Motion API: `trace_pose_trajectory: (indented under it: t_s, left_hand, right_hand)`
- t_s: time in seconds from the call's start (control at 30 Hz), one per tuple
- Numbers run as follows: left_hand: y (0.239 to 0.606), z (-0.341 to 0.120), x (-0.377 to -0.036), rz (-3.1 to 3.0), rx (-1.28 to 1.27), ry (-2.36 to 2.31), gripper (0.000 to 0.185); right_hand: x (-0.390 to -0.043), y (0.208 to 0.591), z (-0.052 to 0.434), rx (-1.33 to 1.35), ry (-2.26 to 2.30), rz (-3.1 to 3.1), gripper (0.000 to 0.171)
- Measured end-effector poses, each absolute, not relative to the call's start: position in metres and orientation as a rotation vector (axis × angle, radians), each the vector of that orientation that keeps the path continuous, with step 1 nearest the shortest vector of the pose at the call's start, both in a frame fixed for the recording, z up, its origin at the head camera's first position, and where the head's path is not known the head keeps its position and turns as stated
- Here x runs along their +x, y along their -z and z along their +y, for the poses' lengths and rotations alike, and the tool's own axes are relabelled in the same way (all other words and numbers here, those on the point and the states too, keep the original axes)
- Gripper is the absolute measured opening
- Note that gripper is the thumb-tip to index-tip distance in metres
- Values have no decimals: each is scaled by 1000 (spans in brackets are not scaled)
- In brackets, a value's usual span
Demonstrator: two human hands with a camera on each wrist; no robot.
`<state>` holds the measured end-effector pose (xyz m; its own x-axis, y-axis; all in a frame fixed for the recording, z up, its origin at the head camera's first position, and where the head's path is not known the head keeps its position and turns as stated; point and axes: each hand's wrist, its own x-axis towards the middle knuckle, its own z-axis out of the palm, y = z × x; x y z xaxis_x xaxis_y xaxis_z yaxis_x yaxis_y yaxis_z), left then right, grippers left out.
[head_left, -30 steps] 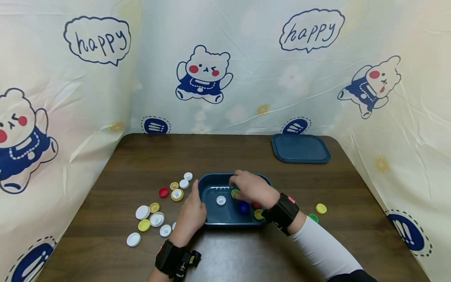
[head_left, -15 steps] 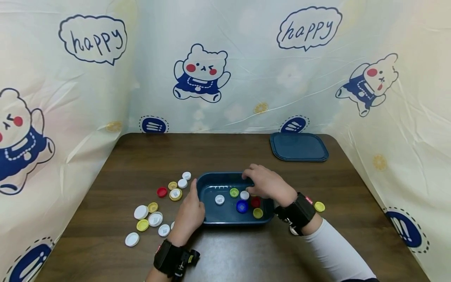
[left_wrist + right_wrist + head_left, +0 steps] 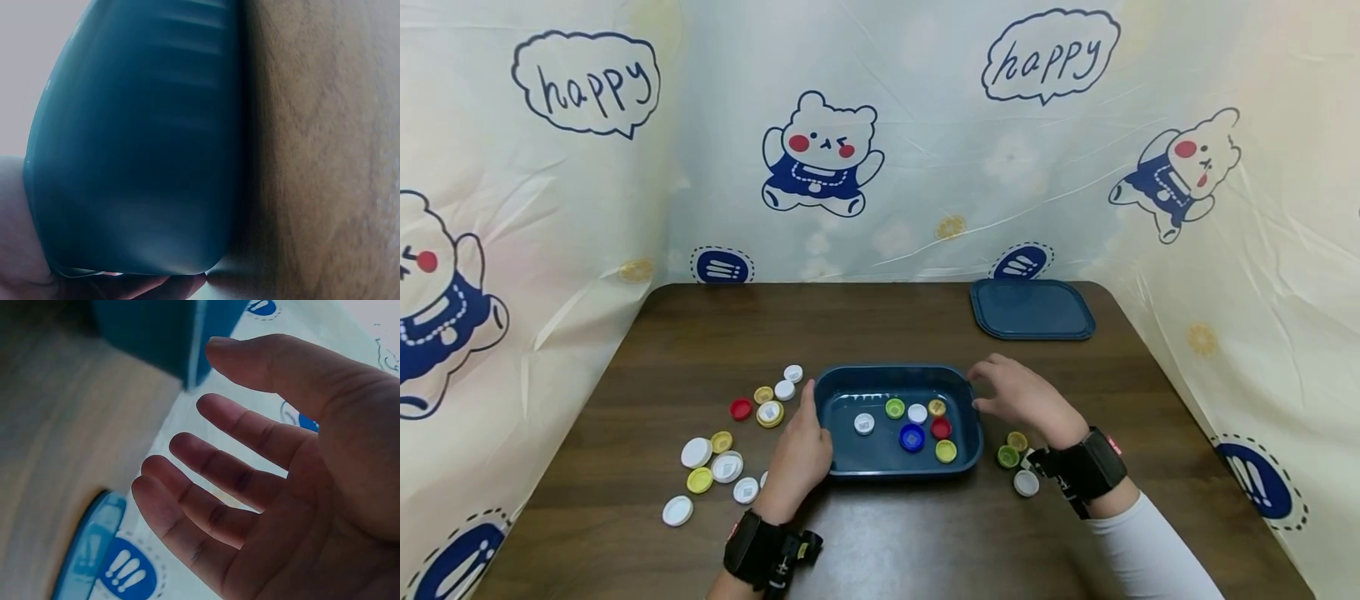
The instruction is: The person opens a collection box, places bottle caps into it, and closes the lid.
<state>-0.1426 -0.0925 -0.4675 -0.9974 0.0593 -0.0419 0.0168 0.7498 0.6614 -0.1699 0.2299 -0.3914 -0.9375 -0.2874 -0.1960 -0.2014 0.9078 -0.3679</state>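
Note:
A dark blue plastic box (image 3: 857,462), open at the top, stands mid-table with several bottle caps inside, among them a blue cap (image 3: 912,437), a red cap (image 3: 941,428) and a gold-coloured cap (image 3: 937,407). My left hand (image 3: 802,454) holds the box's left end; the left wrist view has the box wall (image 3: 144,144) up close, with fingers behind its end. Just off the box's right end is my right hand (image 3: 1028,400). Its palm and spread, slightly bent fingers (image 3: 212,456) show in the right wrist view, holding nothing.
Left of the box lie several white, yellow and red caps, such as a white cap (image 3: 677,510). On the right are a green cap (image 3: 1008,456) and a white cap (image 3: 1026,483), partly beside the right wrist. A flat blue lid (image 3: 1033,310) lies at the back right.
My right hand has moved right, from over the box to beyond its right end, uncovering the gold-coloured cap and other caps inside. The left hand has kept its place on the box.

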Motion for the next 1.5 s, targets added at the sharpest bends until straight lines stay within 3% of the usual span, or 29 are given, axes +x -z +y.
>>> trace_pose_trajectory:
  t_s: [0.27,0.7,1.03,1.5]
  left_hand:
    - [468,-92,-142,2878,53,-1084,70]
    - [468,-93,-143,2890,72,-1082,71]
    - [467,-93,-142,2887,74,-1070,70]
    - [467,-93,-142,2880,63,-1084,70]
  right_hand:
    - [-157,409,253,-312,478,2798,39]
    - [-134,445,273,-294,442,2769,24]
    - [-131,448,269,-248,473,2771,14]
    - [-135,439,276,-377,531,2789,14]
